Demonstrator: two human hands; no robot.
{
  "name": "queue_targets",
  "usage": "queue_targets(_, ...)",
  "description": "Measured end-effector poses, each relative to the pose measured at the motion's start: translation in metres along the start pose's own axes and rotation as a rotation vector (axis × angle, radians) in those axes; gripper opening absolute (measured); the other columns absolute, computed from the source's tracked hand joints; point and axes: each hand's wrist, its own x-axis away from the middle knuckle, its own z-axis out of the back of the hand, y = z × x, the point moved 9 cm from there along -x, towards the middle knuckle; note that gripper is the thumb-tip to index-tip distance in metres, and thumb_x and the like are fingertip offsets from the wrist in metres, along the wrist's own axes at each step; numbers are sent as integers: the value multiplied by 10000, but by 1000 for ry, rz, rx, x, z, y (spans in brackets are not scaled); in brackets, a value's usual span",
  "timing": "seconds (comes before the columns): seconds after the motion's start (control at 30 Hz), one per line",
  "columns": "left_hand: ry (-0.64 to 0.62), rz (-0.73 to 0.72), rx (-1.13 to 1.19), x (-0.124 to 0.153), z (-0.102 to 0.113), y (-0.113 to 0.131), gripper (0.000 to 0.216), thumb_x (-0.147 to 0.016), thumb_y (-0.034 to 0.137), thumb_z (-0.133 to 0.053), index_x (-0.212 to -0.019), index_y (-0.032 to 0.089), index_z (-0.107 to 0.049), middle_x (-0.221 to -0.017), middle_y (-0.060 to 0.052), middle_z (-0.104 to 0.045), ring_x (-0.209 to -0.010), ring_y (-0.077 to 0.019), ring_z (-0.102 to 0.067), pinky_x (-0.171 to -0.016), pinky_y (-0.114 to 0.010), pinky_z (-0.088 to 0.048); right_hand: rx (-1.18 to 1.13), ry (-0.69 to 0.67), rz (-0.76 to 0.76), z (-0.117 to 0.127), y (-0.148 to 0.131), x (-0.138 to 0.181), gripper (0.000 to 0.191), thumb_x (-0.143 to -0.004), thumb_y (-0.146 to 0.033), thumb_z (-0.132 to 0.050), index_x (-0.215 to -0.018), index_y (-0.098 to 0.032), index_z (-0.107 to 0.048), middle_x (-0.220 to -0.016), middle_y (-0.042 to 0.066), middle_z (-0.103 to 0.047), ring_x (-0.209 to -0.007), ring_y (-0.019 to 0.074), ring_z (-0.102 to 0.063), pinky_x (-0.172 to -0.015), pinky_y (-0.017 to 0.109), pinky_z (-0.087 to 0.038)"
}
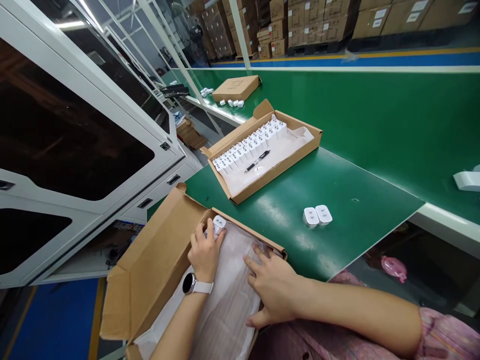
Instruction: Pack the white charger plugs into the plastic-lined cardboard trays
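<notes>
My left hand [205,252], with a watch at the wrist, grips white plug chargers [219,221] in the far corner of an open cardboard box [153,250]. Its fingers partly hide them, so I cannot tell how many it holds. My right hand [275,282] lies with fingers spread on the white foam sheet [228,295] lining that box, near its right wall. Two more white chargers [317,216] stand side by side on the green table, prongs up. Beyond, a second open box [277,172] holds rows of chargers [249,145] and a pen [257,161] on its foam.
A closed cardboard box [237,88] with several loose chargers [231,103] stands farther back on the green conveyor surface [375,115]. A white machine cabinet [131,165] borders the left side. At the right edge lies a white object [467,180]. Stacked cartons [311,20] fill the background.
</notes>
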Motion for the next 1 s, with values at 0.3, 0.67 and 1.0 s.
queue_targets(0.3,325,-286,354,-20,64,43,444,-894,438,-616,-1233,155,-576,-1250,-164,-634,-1176,-302,-567,-998,-450,-451,0,41,16,3,0,-7,943,-744,-810,-519,-1260,-35,-670,-1504,266,-412,-1389,545,-289,-1075,653,-311)
queue_targets(0.67,-343,-903,407,-23,89,291,429,-845,511,-664,-1074,161,-570,-1063,-52,-603,-834,-209,-678,-604,-291,-509,-129,144,19,9,4,2,877,-726,-715,-621,-1357,-107,-576,-1489,191,-471,-1376,406,-400,-1128,504,-333)
queue_targets(1.0,-225,-178,296,-14,101,52,310,-900,417,-616,-1085,176,-555,-1143,-85,-560,-838,-211,-674,-581,-310,-527,-33,18,33,-2,0,-4,924,-771,-810,-480,-1251,-45,-675,-1505,275,-403,-1391,550,-280,-1068,692,-289)
